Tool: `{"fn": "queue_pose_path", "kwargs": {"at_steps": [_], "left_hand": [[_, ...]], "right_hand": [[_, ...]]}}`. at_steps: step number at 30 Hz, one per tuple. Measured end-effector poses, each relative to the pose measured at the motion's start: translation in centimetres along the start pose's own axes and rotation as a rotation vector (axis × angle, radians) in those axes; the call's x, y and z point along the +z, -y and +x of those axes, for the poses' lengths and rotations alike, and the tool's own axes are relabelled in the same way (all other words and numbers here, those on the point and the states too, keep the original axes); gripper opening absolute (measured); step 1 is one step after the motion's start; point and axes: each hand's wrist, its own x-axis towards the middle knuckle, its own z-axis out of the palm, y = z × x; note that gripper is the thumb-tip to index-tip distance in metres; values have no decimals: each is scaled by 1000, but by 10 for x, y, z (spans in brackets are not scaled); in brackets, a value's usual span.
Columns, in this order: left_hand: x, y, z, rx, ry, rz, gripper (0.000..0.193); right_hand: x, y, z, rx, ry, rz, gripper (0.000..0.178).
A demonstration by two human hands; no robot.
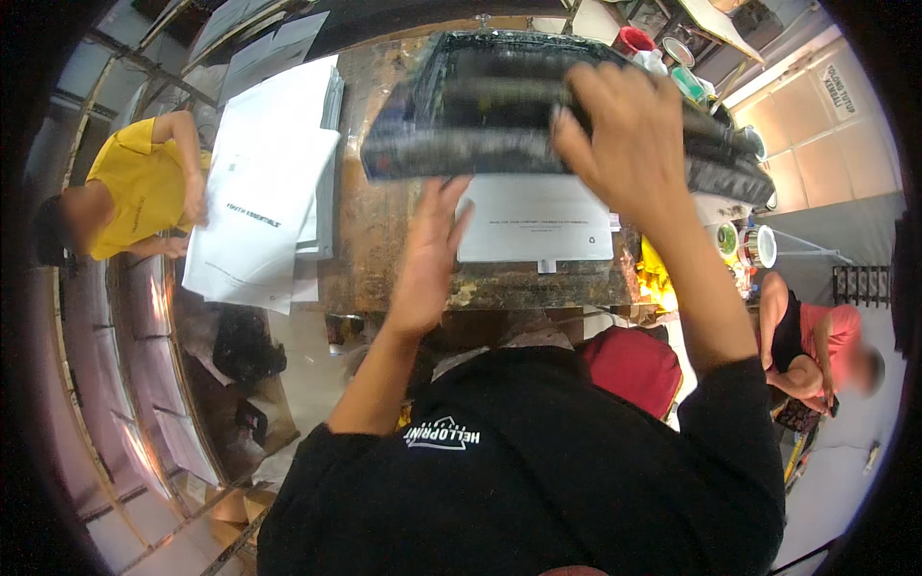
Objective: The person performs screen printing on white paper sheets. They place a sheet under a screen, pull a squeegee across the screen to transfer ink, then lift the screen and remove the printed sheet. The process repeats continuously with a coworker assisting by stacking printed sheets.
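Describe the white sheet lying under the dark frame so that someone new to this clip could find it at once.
Start at the worn brown worktable in the upper middle. On it, just below the dark, ink-smeared screen frame under the right hand, lies a white sheet, the left hand at its left edge. Unlike the stacked white sheets further left, it lies alone and squared to the frame.

Stack of white printed sheets (264, 182) lying on the left part of the paint-stained table (370, 240). A person in a yellow shirt (134, 187) stands at the left edge, one hand on the stack. Paint cans (749, 245) cluster at the right end of the table; a red-lidded container (634, 40) sits at the far end. A second person in a pink top (816, 350) is seated at right.
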Motion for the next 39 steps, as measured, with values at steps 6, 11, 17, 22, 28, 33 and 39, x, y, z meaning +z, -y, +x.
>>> {"fn": "queue_pose_path", "kwargs": {"at_steps": [6, 11, 17, 22, 28, 33, 39], "left_hand": [[99, 132, -97, -385, 151, 1066, 113], [100, 115, -68, -505, 330, 948, 124], [99, 134, -93, -474, 272, 1001, 123], [90, 107, -35, -373, 230, 797, 96], [31, 48, 40, -297, -340, 513, 47], [-146, 71, -28, -707, -540, 567, 58], [-443, 129, -109, -439, -366, 1130, 59]], "right_hand": [[-12, -28, 59, -41, 63, 15, 40], [-37, -21, 130, 203, 141, 94, 40], [-32, -66, 166, 123, 187, 202, 38], [-27, -93, 185, 89, 185, 238, 39], [-13, -106, 170, 9, 111, 169, 44], [-5, -75, 129, 94, 86, 80, 49], [-11, -36, 103, 68, 10, 190, 42]]}}
